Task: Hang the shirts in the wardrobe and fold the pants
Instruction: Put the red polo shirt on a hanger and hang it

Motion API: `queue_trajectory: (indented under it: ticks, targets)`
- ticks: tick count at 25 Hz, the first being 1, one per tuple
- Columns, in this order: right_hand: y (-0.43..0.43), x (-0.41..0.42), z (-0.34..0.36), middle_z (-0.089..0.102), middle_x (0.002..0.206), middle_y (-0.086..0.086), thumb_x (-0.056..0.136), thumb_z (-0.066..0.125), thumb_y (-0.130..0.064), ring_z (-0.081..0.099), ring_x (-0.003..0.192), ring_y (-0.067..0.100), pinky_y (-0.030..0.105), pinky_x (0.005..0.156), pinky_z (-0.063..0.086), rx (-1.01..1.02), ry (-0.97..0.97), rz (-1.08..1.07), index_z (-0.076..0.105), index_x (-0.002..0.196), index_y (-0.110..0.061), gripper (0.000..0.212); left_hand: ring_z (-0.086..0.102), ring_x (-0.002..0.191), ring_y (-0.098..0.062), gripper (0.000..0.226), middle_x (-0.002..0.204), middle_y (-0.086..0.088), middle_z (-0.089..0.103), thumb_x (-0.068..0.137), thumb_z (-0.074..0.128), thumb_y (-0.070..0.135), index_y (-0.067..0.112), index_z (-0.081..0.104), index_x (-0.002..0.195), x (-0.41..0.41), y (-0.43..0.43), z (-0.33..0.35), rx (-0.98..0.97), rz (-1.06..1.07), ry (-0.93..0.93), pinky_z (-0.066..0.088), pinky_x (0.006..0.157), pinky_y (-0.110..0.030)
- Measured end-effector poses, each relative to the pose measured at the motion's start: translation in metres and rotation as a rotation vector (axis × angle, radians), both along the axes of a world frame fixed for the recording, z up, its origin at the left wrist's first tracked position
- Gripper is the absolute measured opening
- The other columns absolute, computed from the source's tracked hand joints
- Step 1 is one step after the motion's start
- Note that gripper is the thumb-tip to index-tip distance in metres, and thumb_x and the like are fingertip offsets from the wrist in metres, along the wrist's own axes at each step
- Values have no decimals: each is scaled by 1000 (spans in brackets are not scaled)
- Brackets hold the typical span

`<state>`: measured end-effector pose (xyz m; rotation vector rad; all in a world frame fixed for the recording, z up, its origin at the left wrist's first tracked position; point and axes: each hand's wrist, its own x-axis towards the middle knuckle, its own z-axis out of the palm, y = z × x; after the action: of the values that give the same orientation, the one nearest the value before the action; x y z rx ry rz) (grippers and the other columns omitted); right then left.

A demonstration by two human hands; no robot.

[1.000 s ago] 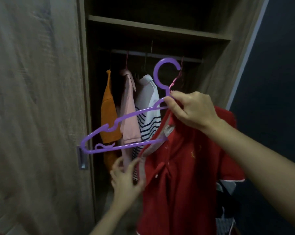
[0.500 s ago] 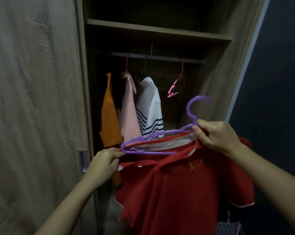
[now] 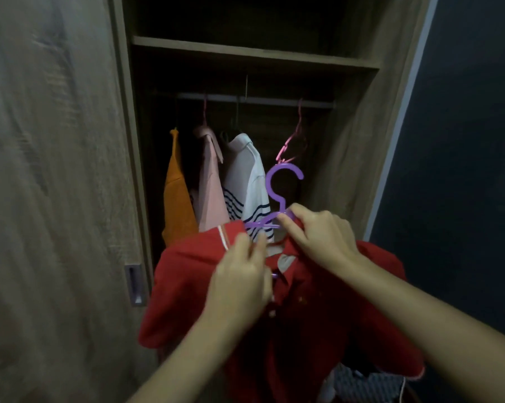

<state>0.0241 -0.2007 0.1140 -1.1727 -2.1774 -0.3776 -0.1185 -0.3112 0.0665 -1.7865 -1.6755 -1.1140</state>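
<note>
The left hand (image 3: 239,274) is pinching the red shirt (image 3: 187,286), the right hand (image 3: 321,239) the purple hanger (image 3: 277,193) (collar nearly seated). Hooking the rail (image 3: 254,98) is likely coming next.

Hanger (image 3: 269,183), centre: smooth purple plastic, slightly glossy. Shirt (image 3: 187,286), lower centre: red cloth, looked matt. Wardrobe door (image 3: 56,170), left: wood grain showed, matt. Rail (image 3: 260,99), upper centre: appeared dull metal.

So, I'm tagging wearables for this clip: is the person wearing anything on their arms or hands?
Nothing visible. The left hand and right hand are bare, without gloves, rings or a watch; the left forearm and right forearm are uncovered to the picture's edge.
</note>
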Motion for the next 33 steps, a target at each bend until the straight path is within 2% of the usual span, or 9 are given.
queue_trajectory:
  ticks: [4, 7, 10, 13, 19, 23, 25, 30, 33]
  targets:
    - [6, 18, 5, 71, 85, 0, 82, 29, -73, 66, 92, 26, 34, 69, 43, -65, 129, 72, 54, 97, -32, 51, 64, 87, -24, 39, 104, -6, 62, 87, 51, 34, 12, 61, 118, -23, -15, -28, 23, -240, 188, 47, 76, -33]
    - [3, 19, 11, 69, 80, -8, 78, 26, -74, 67, 85, 20, 30, 65, 39, -32, 203, 164, 55, 98, -33, 54, 56, 105, -28, 53, 118, -9, 59, 86, 48, 51, 14, 57, 123, -70, -3, 3, 36, 0, 135, 44, 84, -39]
    - [0, 10, 22, 67, 79, -11, 76, 26, -74, 67, 87, 19, 28, 64, 35, 26, 175, 208, 58, 102, -34, 57, 64, 86, -27, 64, 91, -3, 66, 84, 28, 70, 17, 60, 102, -107, 13, 30, -170, -25, 176, 51, 70, -39]
    - [8, 18, 31, 69, 88, -11, 77, 22, -74, 66, 93, 16, 27, 65, 36, 79, 92, 182, 58, 106, -36, 59, 62, 63, -22, 59, 62, 3, 57, 81, 32, 72, 18, 56, 75, -138, 13, 40, -125, -129, 23, 46, 56, -36]
    - [32, 51, 28, 66, 110, -5, 72, 4, -85, 61, 104, 21, 46, 87, 48, -225, 69, 231, 43, 126, -41, 80, 57, 58, -20, 41, 58, 2, 56, 77, 40, 63, 26, 56, 72, -157, 10, 54, -57, -77, -97, 42, 57, -36]
    - [33, 65, 22, 62, 68, 1, 73, -2, -84, 59, 60, 16, 25, 58, 44, -47, 129, 219, 52, 119, -16, 99, 51, 53, -6, 28, 56, 5, 55, 78, 41, 61, 37, 52, 67, -167, 5, 60, -48, -93, -142, 40, 55, -32]
    - [32, 70, 23, 55, 62, -5, 76, 0, -81, 54, 55, 11, 23, 53, 37, -41, 135, 203, 51, 119, -15, 94, 51, 53, 0, 24, 60, 10, 57, 78, 42, 61, 43, 53, 66, -173, 2, 59, -51, -109, -175, 36, 53, -20]
    - [36, 56, 39, 64, 116, -7, 86, 19, -66, 59, 108, 13, 34, 93, 38, -159, 35, 251, 48, 126, -32, 61, 48, 53, -1, 29, 67, 10, 57, 79, 49, 60, 35, 55, 67, -170, 9, 55, -75, -105, -217, 37, 54, -23]
    - [33, 43, 50, 69, 93, -4, 88, 43, -58, 64, 88, 12, 42, 84, 49, -342, 66, 411, 64, 98, -23, 42, 43, 54, 3, 34, 56, 5, 53, 85, 56, 54, 25, 62, 67, -165, 12, 59, -121, -179, -292, 38, 54, -27]
